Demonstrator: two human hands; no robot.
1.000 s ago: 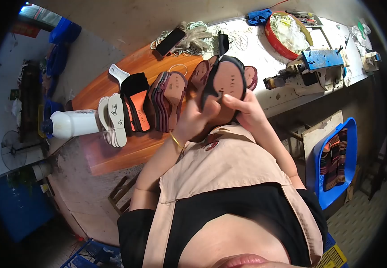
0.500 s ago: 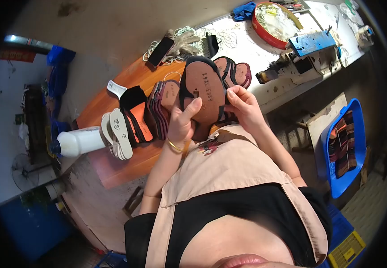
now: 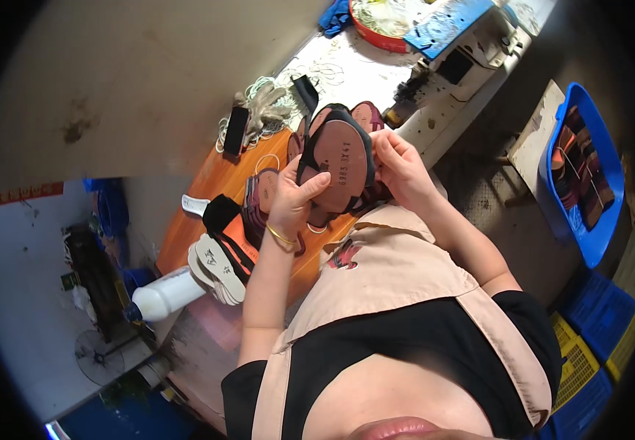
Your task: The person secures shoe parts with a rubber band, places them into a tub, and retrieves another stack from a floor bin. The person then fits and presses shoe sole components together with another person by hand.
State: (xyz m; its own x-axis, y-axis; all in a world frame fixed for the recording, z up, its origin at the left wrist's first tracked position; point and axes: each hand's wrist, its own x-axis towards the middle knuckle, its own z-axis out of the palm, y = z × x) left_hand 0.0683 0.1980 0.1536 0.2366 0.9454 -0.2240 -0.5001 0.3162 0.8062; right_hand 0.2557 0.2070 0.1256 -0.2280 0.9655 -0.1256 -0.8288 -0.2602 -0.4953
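I hold a brown insole with a black strap edge point(image 3: 341, 163) up in front of my chest, stamped side facing me. My left hand point(image 3: 295, 198), with a gold bangle on its wrist, grips its lower left edge, thumb across the face. My right hand point(image 3: 399, 165) pinches the upper right edge at the black strap. Under and behind the insole, a row of maroon insoles point(image 3: 260, 196) leans on the orange table point(image 3: 215, 183).
White soles point(image 3: 218, 264), black-and-orange soles point(image 3: 231, 227) and a white bottle point(image 3: 163, 295) lie at the table's left. A phone point(image 3: 235, 130), gloves point(image 3: 266, 106), a red tin point(image 3: 376, 22) and a blue-topped machine point(image 3: 445, 29) sit farther back. A blue bin of soles point(image 3: 588, 147) stands right.
The view has swung left and tilted, shifting the table and bin. The insole stays in both hands, turned slightly more upright, with my right fingers higher on its edge.
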